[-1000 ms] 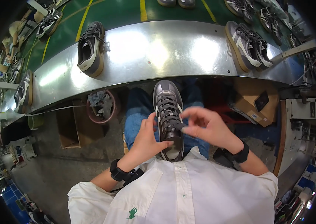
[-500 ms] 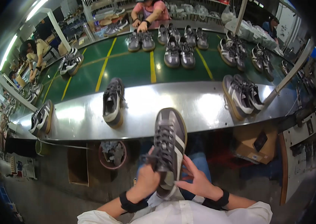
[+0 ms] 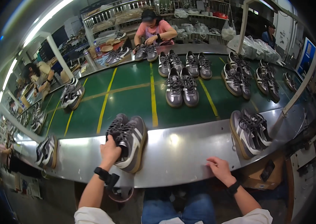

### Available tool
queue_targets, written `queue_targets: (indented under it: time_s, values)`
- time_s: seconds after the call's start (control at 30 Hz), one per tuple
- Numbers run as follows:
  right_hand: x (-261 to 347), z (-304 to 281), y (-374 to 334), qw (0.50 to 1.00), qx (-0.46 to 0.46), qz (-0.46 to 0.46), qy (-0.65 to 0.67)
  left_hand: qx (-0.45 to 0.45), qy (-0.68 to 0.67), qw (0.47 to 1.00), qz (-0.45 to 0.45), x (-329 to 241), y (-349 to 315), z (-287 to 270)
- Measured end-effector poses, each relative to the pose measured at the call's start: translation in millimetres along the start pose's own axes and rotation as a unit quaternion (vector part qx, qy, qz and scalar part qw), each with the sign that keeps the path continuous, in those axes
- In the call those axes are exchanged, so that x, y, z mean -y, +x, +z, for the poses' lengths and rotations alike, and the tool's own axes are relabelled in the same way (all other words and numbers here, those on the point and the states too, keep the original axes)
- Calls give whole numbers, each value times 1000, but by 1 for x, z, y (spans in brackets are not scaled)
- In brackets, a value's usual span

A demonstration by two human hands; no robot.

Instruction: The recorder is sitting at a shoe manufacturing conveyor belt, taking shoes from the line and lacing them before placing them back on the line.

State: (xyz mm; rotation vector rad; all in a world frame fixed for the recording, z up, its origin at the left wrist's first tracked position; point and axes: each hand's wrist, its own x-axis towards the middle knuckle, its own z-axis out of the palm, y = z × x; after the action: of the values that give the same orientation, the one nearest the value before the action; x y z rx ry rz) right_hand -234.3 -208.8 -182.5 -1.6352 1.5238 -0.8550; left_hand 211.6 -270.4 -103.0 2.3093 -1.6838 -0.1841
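Note:
My left hand (image 3: pixel 110 152) grips a pair of grey sneakers with white stripes and tan soles (image 3: pixel 129 141), which stands on the shiny steel ledge (image 3: pixel 188 149) in front of me. My right hand (image 3: pixel 219 168) rests on the ledge's near edge, fingers loosely curled, holding nothing. Both wrists carry black bands. Another grey pair (image 3: pixel 248 131) lies on its side on the ledge to the right of my right hand.
Beyond the ledge runs a green conveyor belt (image 3: pixel 135 100) with yellow lines and several pairs of grey sneakers (image 3: pixel 182 89). A person in a pink top (image 3: pixel 154 30) works at the far side. Another person (image 3: pixel 40 76) sits at left. A single sneaker (image 3: pixel 47 151) lies at far left.
The camera has tilted up from my lap to the belt. The sneaker that both hands held over my lap now stands on the ledge beside its mate. My right hand has let go.

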Motion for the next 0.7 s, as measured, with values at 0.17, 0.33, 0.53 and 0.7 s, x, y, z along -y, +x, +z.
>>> queue_targets:
  time_s: [0.17,0.33,0.53,0.7]
  values:
    - [-29,-19,18,987,-146,3,-64,-88,28,994,56,-34,175,-18]
    - [-18,-28,21,984,-103,-70,-130,-123,37,976,174,-186,308,-7]
    - [-19,-28,17,991,-39,-38,-120,121,19,989,84,-354,320,145]
    - [-12,-34,23,991,-71,-41,-102,11,-97,993,61,-345,312,186]
